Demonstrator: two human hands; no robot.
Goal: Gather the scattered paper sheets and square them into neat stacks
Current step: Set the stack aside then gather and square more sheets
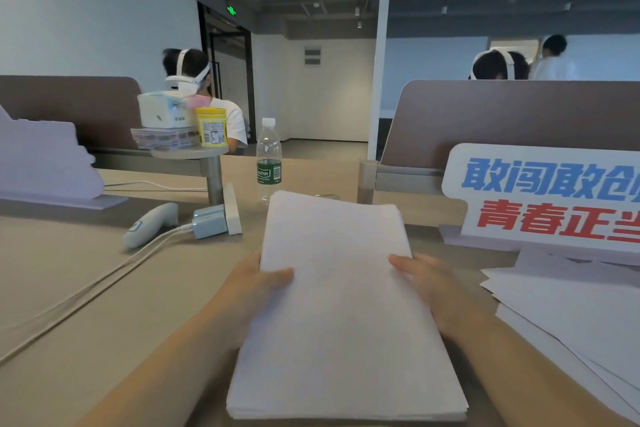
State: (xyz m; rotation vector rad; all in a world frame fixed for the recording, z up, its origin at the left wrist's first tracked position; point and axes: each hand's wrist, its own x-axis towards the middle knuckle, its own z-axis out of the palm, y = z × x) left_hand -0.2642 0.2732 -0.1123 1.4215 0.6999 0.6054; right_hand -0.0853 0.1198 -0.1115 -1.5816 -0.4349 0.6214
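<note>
We held one neat stack [343, 305] of paper just in front of the bottle [268, 159], our left hand [256, 282] and right hand [426, 279] gripping its sides. The loose sheets [571, 315] to the right of the bottle were not squared yet.

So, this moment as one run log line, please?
left hand: grips paper stack | right hand: same | loose sheets: at right

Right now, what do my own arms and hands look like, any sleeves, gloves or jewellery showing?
The left forearm and right forearm are bare down to the frame's lower edge, with no sleeve showing. The left hand and right hand are ungloved, with no ring, watch, bracelet or marking visible.
</note>
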